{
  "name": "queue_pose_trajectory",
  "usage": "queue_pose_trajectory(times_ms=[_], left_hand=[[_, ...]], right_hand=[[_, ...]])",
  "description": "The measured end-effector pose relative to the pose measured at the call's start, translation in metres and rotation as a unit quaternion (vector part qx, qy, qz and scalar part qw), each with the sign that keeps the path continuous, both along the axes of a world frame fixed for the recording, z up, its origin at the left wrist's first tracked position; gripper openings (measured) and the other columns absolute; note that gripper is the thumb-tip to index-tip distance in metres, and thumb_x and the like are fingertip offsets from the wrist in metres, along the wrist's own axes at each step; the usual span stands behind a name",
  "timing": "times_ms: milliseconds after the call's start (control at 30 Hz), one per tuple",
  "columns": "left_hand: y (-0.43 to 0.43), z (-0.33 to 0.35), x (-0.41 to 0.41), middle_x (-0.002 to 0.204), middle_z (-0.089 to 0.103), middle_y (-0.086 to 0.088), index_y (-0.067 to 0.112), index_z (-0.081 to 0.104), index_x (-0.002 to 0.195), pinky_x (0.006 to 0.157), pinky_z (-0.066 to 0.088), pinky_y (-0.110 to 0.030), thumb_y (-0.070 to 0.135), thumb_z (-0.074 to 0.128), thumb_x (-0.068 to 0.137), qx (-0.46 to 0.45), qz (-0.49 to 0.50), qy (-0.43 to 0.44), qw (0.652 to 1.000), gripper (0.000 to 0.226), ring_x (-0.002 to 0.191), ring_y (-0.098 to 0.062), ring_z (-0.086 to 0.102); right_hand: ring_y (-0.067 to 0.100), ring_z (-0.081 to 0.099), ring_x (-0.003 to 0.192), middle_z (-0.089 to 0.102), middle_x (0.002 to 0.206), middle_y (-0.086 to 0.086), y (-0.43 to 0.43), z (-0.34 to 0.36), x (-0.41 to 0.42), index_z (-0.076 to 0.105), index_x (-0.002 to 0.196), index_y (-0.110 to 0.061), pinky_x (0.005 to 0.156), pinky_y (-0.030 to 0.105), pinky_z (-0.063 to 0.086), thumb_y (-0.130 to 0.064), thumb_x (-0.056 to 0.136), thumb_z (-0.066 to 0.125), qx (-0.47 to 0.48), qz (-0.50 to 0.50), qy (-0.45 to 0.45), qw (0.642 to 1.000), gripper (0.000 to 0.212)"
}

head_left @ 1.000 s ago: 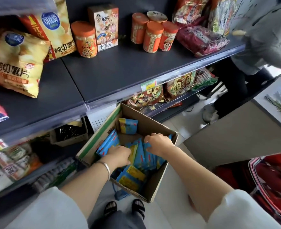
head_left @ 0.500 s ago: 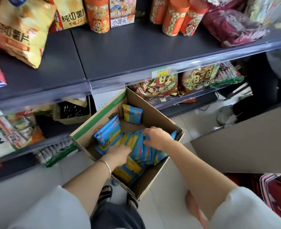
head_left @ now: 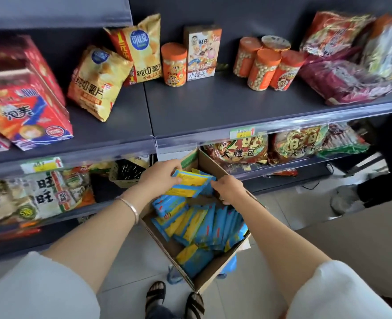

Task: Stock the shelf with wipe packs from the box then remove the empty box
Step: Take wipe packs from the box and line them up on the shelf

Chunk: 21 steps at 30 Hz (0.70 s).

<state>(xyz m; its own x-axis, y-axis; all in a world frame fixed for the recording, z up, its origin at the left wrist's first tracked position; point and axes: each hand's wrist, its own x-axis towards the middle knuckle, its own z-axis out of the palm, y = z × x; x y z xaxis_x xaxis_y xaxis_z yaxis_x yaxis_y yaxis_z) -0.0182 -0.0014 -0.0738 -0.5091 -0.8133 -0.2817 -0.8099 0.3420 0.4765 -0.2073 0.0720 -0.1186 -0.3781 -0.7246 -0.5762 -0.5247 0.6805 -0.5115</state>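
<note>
A: What stands beside the chip bags (head_left: 98,81)?
B: A red box (head_left: 27,111) to their left. To the right, an orange jar (head_left: 174,64) just beside a carton (head_left: 202,54), then four jars (head_left: 263,70) clustered.
A: Lower down?
B: A basket (head_left: 124,172); sandals (head_left: 155,293) on the floor (head_left: 294,203).

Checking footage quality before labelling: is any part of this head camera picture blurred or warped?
Head view: motion blur smears the snack bags at the right edge; the wide lens bows the shelf edge; left hand, right hand and held wipe packs look fairly sharp.
</note>
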Motion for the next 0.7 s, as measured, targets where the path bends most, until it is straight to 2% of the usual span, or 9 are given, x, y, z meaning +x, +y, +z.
queue_pose_trajectory(times_ms=[100, 167, 233, 300, 400, 467, 533, 633, 700], left_hand=[[0.013, 0.008, -0.009, 0.105, 0.058, 0.009, 0.025, 0.058, 0.104, 0.066, 0.035, -0.028, 0.028, 0.059, 0.088, -0.102, 0.001, 0.012, 0.995, 0.017, 0.096, -0.018, 0.056], [0.023, 0.008, -0.016, 0.107, 0.058, 0.01, 0.025, 0.059, 0.105, 0.066, 0.036, -0.029, 0.029, 0.059, 0.089, -0.129, -0.028, 0.032, 0.991, 0.017, 0.1, -0.016, 0.056], [0.031, 0.003, -0.021, 0.106, 0.058, 0.008, 0.024, 0.061, 0.106, 0.067, 0.038, -0.029, 0.032, 0.06, 0.088, -0.145, -0.062, 0.043, 0.987, 0.019, 0.099, -0.015, 0.057], [0.036, -0.004, -0.023, 0.103, 0.06, 0.007, 0.022, 0.063, 0.106, 0.068, 0.042, -0.029, 0.033, 0.064, 0.086, -0.165, -0.087, 0.063, 0.98, 0.023, 0.098, -0.015, 0.058], [0.034, -0.01, -0.022, 0.108, 0.061, 0.01, 0.023, 0.065, 0.109, 0.08, 0.045, -0.03, 0.044, 0.065, 0.081, -0.144, -0.153, 0.074, 0.975, 0.035, 0.104, -0.013, 0.057], [0.03, -0.011, -0.02, 0.112, 0.061, 0.013, 0.027, 0.065, 0.11, 0.087, 0.04, -0.029, 0.053, 0.06, 0.081, -0.116, -0.174, 0.067, 0.976, 0.04, 0.108, -0.008, 0.053], [0.021, -0.013, -0.016, 0.114, 0.06, 0.011, 0.026, 0.064, 0.11, 0.09, 0.041, -0.031, 0.048, 0.054, 0.088, -0.097, -0.129, 0.085, 0.983, 0.032, 0.11, -0.011, 0.053], [0.009, -0.014, -0.01, 0.121, 0.054, 0.006, 0.026, 0.057, 0.116, 0.092, 0.042, -0.038, 0.032, 0.052, 0.093, -0.079, -0.065, 0.048, 0.994, 0.025, 0.114, -0.019, 0.05], [0.006, -0.014, -0.009, 0.129, 0.049, 0.004, 0.026, 0.05, 0.125, 0.095, 0.042, -0.041, 0.028, 0.054, 0.092, -0.065, -0.052, 0.039, 0.996, 0.033, 0.119, -0.02, 0.046]], right_hand=[[0.031, 0.066, 0.077, 0.066, 0.098, 0.021, -0.007, 0.01, 0.009, 0.058, 0.11, 0.003, 0.079, 0.046, 0.057, -0.04, 0.097, 0.046, 0.004, -0.193, -0.208, 0.959, 0.047], [0.031, 0.065, 0.072, 0.064, 0.093, 0.022, -0.01, 0.02, 0.013, 0.055, 0.103, 0.001, 0.062, 0.038, 0.059, -0.047, 0.097, 0.044, -0.003, -0.284, -0.348, 0.893, 0.05], [0.029, 0.064, 0.07, 0.064, 0.087, 0.02, -0.013, 0.025, 0.014, 0.055, 0.097, -0.001, 0.049, 0.032, 0.058, -0.045, 0.096, 0.047, -0.027, -0.31, -0.417, 0.854, 0.044], [0.028, 0.062, 0.069, 0.062, 0.083, 0.019, -0.013, 0.027, 0.012, 0.056, 0.099, -0.002, 0.043, 0.028, 0.055, -0.028, 0.095, 0.056, -0.048, -0.32, -0.438, 0.839, 0.026], [0.028, 0.056, 0.063, 0.057, 0.079, 0.02, -0.013, 0.024, 0.005, 0.055, 0.089, -0.002, 0.041, 0.029, 0.053, -0.002, 0.092, 0.055, -0.06, -0.324, -0.415, 0.848, 0.003], [0.026, 0.053, 0.06, 0.052, 0.077, 0.019, -0.012, 0.022, 0.0, 0.051, 0.078, -0.007, 0.044, 0.033, 0.055, 0.003, 0.09, 0.051, -0.072, -0.314, -0.386, 0.864, 0.016], [0.024, 0.055, 0.059, 0.055, 0.077, 0.016, -0.009, 0.022, -0.005, 0.049, 0.076, -0.01, 0.051, 0.036, 0.057, 0.004, 0.092, 0.048, -0.086, -0.292, -0.386, 0.871, 0.022], [0.023, 0.062, 0.068, 0.065, 0.085, 0.011, -0.003, 0.023, -0.009, 0.058, 0.095, -0.011, 0.06, 0.034, 0.058, 0.0, 0.096, 0.045, -0.087, -0.253, -0.41, 0.872, 0.017], [0.023, 0.065, 0.077, 0.067, 0.092, 0.01, -0.002, 0.022, -0.01, 0.059, 0.104, -0.013, 0.063, 0.034, 0.059, -0.001, 0.097, 0.044, -0.087, -0.231, -0.421, 0.873, 0.021]])
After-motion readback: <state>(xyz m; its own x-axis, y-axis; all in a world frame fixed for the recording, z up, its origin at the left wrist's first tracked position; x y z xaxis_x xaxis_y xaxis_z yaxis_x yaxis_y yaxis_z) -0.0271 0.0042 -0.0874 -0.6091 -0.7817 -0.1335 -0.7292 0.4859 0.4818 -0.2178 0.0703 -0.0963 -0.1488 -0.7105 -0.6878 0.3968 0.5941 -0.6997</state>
